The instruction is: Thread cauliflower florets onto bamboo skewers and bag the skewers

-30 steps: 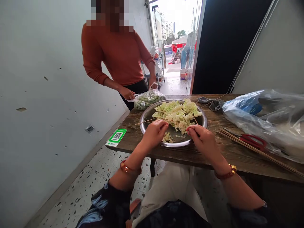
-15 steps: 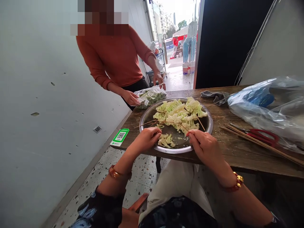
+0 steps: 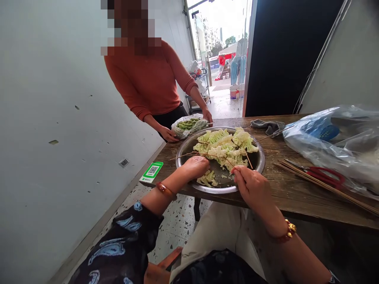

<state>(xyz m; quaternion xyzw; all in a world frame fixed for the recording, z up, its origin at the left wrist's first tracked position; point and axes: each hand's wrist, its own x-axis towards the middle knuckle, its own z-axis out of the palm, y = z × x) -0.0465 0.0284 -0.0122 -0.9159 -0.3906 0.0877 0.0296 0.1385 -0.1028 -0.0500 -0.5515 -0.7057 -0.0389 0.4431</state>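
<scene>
One skewer (image 3: pixel 228 161) is slanting away leftward from the right hand (image 3: pixel 252 186) I'm seeing pinch it, left hand (image 3: pixel 196 167) curling beside the loose florets (image 3: pixel 207 179), can't tell its grip.

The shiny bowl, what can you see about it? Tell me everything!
The bowl is round, wide and silver-grey, with a broad shiny rim, and looks like metal. It sits upright on the brown wooden table, close to the near edge. Pale cauliflower is heaped inside, with a smaller clump nearer the front. Thin sticks reach out past the rim. The left hand and right hand are at its near side; I can't tell whether they touch it.
</scene>
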